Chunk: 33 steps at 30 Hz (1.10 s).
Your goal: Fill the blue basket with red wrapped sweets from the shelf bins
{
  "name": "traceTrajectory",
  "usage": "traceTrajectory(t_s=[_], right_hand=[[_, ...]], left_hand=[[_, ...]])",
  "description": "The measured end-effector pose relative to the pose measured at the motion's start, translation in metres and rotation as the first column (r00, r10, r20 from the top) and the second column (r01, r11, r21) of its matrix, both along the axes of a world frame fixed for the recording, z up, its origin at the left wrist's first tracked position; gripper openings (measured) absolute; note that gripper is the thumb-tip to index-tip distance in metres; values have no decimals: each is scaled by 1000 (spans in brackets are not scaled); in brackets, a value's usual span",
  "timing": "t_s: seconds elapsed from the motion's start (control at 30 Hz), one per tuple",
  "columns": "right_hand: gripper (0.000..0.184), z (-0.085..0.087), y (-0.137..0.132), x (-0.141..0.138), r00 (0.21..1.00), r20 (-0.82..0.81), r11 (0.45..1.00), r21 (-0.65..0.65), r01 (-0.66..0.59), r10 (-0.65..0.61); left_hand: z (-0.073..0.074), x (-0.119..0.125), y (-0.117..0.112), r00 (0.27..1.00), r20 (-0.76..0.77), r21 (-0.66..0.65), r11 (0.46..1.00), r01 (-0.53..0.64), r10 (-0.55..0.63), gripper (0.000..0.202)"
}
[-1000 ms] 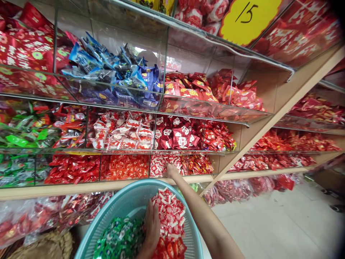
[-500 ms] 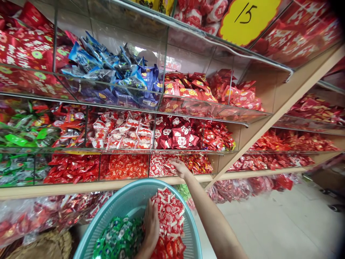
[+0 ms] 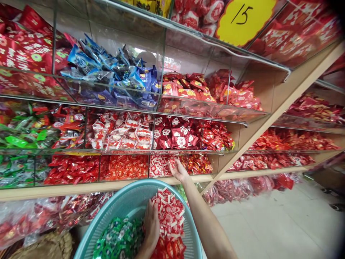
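A teal plastic basket (image 3: 121,201) sits low in front of me, filled with green candies (image 3: 118,239) on the left and red-and-white candies (image 3: 169,214) on the right. My left hand (image 3: 151,225) lies flat inside it, fingers stretched between the two piles. My right hand (image 3: 178,169) reaches into the lowest glass bin of red-and-white candies (image 3: 159,165), its fingers curled around a few of those wrapped sweets.
Glass-fronted shelves (image 3: 188,111) hold several bins of red, white, green and blue (image 3: 115,77) wrapped sweets. A yellow price tag (image 3: 244,19) reading 15 hangs top right. A wooden shelf edge (image 3: 81,187) runs above bagged sweets. Grey floor (image 3: 283,223) lies to the right.
My right hand went from pressing flat on the bin's candies to lifting slightly right with its fingers closed on a few. My left hand stayed in the basket.
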State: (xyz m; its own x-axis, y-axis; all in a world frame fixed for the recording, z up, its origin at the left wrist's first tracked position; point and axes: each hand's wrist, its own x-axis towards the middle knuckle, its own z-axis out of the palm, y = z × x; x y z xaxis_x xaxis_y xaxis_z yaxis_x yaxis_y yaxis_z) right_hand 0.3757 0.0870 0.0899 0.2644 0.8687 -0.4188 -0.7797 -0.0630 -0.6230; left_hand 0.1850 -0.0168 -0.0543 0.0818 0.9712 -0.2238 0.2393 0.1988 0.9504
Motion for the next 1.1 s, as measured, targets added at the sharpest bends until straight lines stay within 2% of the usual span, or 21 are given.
traceTrajectory(t_s=[0.2, 0.33, 0.43, 0.53, 0.7, 0.87, 1.0, 1.1], right_hand=[[15, 9, -19, 2, 994, 92, 999, -17, -51, 53], [26, 14, -52, -4, 968, 223, 994, -34, -106, 111], [30, 15, -81, -15, 895, 404, 981, -49, -188, 192], [36, 12, -107, -28, 747, 625, 967, -51, -251, 227], [38, 3, -132, -45, 490, 834, 955, -133, -266, 253], [21, 4, -133, -60, 99, 980, 955, -139, -262, 170], [18, 0, -130, -73, -53, 978, 942, -209, -261, 203], [20, -8, -130, -79, -151, 960, 941, -264, -211, 235]], left_hand=[[6, -1, -1, 999, -20, -13, 999, 29, -29, 60], [11, -1, -2, 999, -15, -32, 999, 28, -29, 61], [16, -2, -3, 999, -1, -59, 998, 37, -38, 62], [20, -3, -4, 1000, 9, -75, 997, 26, -26, 62], [21, -4, -5, 999, 18, -64, 998, 28, -27, 60], [24, -4, -5, 999, 27, -51, 998, 35, -33, 61], [25, -4, -5, 999, 23, -64, 997, 43, -42, 63], [24, -4, -5, 999, 20, -65, 997, 44, -43, 63]])
